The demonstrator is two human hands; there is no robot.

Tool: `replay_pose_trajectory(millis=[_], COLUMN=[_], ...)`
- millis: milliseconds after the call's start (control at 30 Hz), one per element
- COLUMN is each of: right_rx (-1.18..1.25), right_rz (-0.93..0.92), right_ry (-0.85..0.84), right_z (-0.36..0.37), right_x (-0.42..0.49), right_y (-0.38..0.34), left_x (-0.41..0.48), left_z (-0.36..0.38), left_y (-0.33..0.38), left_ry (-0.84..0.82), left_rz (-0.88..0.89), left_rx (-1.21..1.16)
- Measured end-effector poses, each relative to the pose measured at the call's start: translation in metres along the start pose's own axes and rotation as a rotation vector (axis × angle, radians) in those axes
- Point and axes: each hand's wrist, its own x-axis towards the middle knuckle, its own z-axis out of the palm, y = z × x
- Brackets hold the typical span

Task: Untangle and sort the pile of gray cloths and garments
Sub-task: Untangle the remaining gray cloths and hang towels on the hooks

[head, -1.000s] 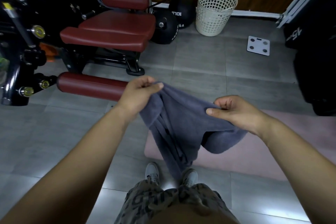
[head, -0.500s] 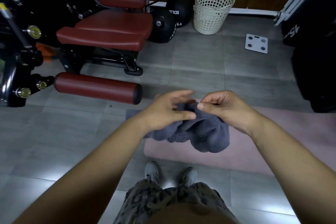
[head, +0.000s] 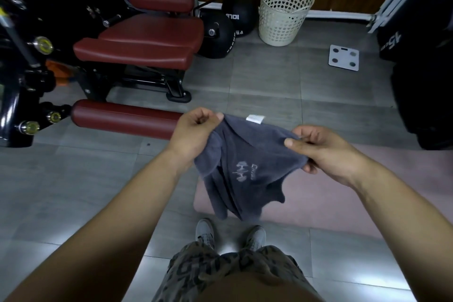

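I hold the gray cloth (head: 245,167) up in front of me, over the near left corner of the pink mat (head: 343,193). My left hand (head: 193,135) pinches its upper left corner, thumb pressed against curled fingers. My right hand (head: 323,152) pinches the upper right edge between thumb and forefinger, with the other fingers curled under the fabric.

The top edge runs between the two hands with a slight sag. A white tag (head: 255,119) stands up from it, nearer the left hand. Pale lettering shows on the face turned toward me, but I cannot read it. The left side is folded over on itself, and the bottom edge hangs uneven, its lowest fold just above my shoes (head: 205,230) in the picture.

On my left, the red roller pad (head: 122,115) lies just behind the left hand, and the machine's red seat (head: 147,41) is beyond it. Straight ahead, gray tile floor (head: 264,81) stretches from the cloth to the white basket (head: 284,14) at the wall. Two black medicine balls (head: 218,34) sit between the seat and the basket. A white scale (head: 344,57) lies on the tiles to the right of the basket. On my right, black equipment (head: 426,81) stands at the mat's far edge.
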Motion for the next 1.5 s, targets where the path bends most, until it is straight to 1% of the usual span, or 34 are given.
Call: replay_pose_trajectory(millis=[133, 200, 267, 333, 367, 467, 533, 667, 767, 800, 900, 933, 1000, 1067, 1100, 1267, 1400, 1500], right_rx=[0.197, 0.242, 0.213, 0.133, 0.085, -0.052, -0.098, -0.153, -0.274, -0.331, -0.644, -0.681, -0.615, -0.444, -0.370, -0.129, -0.020, 0.027], right_rz=[-0.145, -0.185, -0.193, -0.178, -0.171, -0.191, -0.226, -0.227, -0.261, -0.294, -0.508, -0.549, -0.529, -0.445, -0.432, -0.440, -0.403, -0.344], right_ry=[0.029, -0.025, -0.130, -0.222, -0.225, -0.131, -0.103, -0.132, -0.044, -0.011, 0.133, 0.146, 0.100, 0.039, 0.037, 0.165, 0.300, 0.347], right_z=[0.025, 0.035, 0.039, 0.043, 0.045, 0.052, 0.054, 0.054, 0.050, 0.048, 0.043, 0.041, 0.041, 0.046, 0.049, 0.066, 0.072, 0.076], right_x=[0.002, 0.002, 0.002, 0.003, 0.003, 0.005, 0.006, 0.004, 0.005, 0.006, 0.007, 0.007, 0.007, 0.006, 0.006, 0.012, 0.017, 0.022], right_y=[-0.014, -0.017, -0.019, -0.020, -0.021, -0.025, -0.029, -0.032, -0.032, -0.030, -0.028, -0.028, -0.029, -0.029, -0.028, -0.023, -0.022, -0.022], left_x=[-0.015, -0.021, -0.023, -0.024, -0.025, -0.026, -0.028, -0.031, -0.034, -0.036, -0.041, -0.043, -0.044, -0.046, -0.048, -0.059, -0.064, -0.066], left_z=[0.023, 0.030, 0.030, 0.026, 0.024, 0.016, 0.014, 0.013, 0.013, 0.014, 0.019, 0.022, 0.027, 0.032, 0.035, 0.046, 0.045, 0.044], left_y=[-0.008, -0.008, -0.006, -0.002, 0.000, 0.001, 0.001, -0.003, -0.006, -0.005, -0.003, -0.002, -0.003, -0.003, -0.003, -0.002, -0.002, 0.000], left_ry=[-0.071, -0.092, -0.103, -0.130, -0.149, -0.172, -0.145, -0.084, -0.117, -0.124, -0.127, -0.120, -0.103, -0.100, -0.103, -0.194, -0.276, -0.304], left_rz=[-0.053, -0.111, -0.164, -0.194, -0.194, -0.146, -0.129, -0.145, -0.137, -0.132, -0.145, -0.144, -0.139, -0.141, -0.141, -0.167, -0.182, -0.198], left_rx=[0.087, 0.064, -0.008, -0.148, -0.213, -0.315, -0.382, -0.428, -0.390, -0.380, -0.365, -0.357, -0.369, -0.413, -0.440, -0.679, -0.760, -0.810])
